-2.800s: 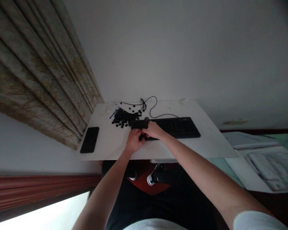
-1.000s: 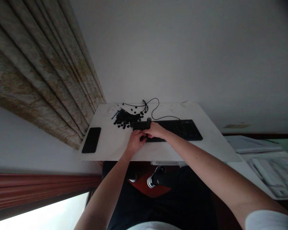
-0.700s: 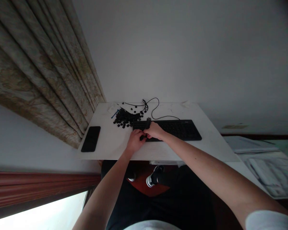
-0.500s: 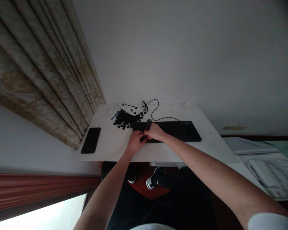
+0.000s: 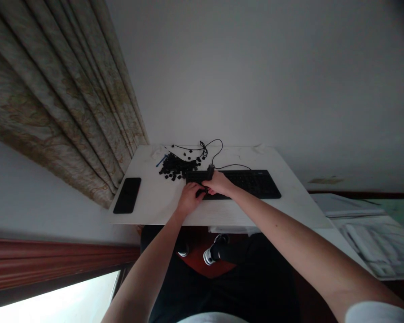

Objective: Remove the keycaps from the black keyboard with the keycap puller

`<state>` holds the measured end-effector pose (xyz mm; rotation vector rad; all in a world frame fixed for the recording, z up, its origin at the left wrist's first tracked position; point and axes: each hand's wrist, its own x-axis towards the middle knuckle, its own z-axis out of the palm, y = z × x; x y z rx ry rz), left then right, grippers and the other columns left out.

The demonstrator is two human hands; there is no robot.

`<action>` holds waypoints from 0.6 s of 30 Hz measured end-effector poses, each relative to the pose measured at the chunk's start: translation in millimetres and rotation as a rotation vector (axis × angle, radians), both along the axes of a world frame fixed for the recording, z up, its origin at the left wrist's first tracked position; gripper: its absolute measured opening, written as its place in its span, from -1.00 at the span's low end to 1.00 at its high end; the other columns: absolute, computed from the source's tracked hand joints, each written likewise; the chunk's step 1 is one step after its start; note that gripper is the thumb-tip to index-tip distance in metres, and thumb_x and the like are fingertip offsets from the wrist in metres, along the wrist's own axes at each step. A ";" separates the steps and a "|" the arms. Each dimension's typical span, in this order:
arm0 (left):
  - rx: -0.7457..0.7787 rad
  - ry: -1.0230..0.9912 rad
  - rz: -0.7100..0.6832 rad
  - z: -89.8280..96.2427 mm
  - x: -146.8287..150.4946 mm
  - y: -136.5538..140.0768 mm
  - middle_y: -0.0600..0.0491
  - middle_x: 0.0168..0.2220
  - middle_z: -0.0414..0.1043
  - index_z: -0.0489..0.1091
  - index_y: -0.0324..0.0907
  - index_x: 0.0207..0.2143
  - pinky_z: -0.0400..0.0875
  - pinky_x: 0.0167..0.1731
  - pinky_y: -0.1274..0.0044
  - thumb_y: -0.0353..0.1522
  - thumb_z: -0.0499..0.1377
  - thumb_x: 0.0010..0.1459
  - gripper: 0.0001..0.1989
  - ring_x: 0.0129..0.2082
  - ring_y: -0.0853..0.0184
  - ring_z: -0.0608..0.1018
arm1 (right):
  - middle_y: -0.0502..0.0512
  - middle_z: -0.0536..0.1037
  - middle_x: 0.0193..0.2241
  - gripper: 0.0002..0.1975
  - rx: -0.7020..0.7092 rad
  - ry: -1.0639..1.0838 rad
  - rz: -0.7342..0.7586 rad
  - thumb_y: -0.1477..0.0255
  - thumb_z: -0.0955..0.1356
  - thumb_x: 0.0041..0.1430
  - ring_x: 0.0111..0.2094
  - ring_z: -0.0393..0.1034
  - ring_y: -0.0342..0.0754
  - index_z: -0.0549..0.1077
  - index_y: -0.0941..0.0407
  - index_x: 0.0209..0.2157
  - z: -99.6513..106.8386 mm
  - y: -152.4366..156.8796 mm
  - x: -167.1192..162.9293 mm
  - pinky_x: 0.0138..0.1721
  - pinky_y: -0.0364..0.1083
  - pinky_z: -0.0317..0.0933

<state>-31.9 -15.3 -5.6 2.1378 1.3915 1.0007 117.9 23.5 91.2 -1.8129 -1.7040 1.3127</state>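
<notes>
A black keyboard [image 5: 256, 183] lies along the front half of the white table, its cable running from the back edge. My right hand [image 5: 219, 184] is closed around a thick black tool [image 5: 210, 171], held upright over the keyboard's left part; its lower tip is hidden by my fingers. Close beside it, my left hand [image 5: 189, 197] grips the keyboard's front left area, thumb near the front edge and fingers bent over the top. Between the two hands the detail is too dark to make out. Behind my left hand lies a heap of loose black keycaps [image 5: 175, 166].
A black phone [image 5: 127, 195] lies at the table's left. A thin blue tool [image 5: 160, 160] rests beside the keycaps. The coiled cable [image 5: 204, 149] lies at the back of the white table [image 5: 158, 204]. A curtain [image 5: 97, 89] hangs at left; papers [image 5: 370, 242] lie at right.
The black tool in my right hand has become more upright and shifted slightly right. My left hand stays at nearly the same spot. The whole view has shifted a little.
</notes>
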 end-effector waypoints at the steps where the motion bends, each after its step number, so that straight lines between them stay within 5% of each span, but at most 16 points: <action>1: 0.003 0.008 -0.006 0.5 0.0 0.1 0.02 -0.19 0.53 0.53 -0.11 -0.20 0.38 -0.03 0.31 -0.42 0.32 0.11 -0.83 -0.12 0.20 0.51 | 0.15 0.54 -0.63 -0.90 -0.001 0.017 -0.015 0.47 0.43 0.03 -0.59 0.51 0.00 0.46 0.21 -0.47 -2.1 -0.7 1.2 -0.58 -0.11 0.45; 12: -0.029 0.008 0.033 1.1 -0.9 -1.5 0.01 -0.22 0.48 0.43 -0.15 -0.23 0.38 -0.02 0.32 -0.52 0.20 0.10 -0.82 -0.11 0.20 0.48 | 0.12 0.53 -0.65 -0.90 0.066 0.033 0.010 0.46 0.44 0.04 -0.65 0.46 -0.06 0.49 0.21 -0.47 -13.6 -3.5 1.2 -0.66 -0.17 0.38; 18: 0.002 0.049 0.024 0.0 -0.9 -1.0 -0.01 -0.24 0.46 0.41 -0.17 -0.28 0.38 -0.03 0.31 -0.53 0.20 0.07 -0.84 -0.12 0.17 0.47 | 0.07 0.52 -0.66 -0.92 0.179 0.024 0.169 0.48 0.44 0.05 -0.65 0.41 -0.13 0.54 0.20 -0.47 -22.4 -1.2 4.6 -0.64 -0.23 0.25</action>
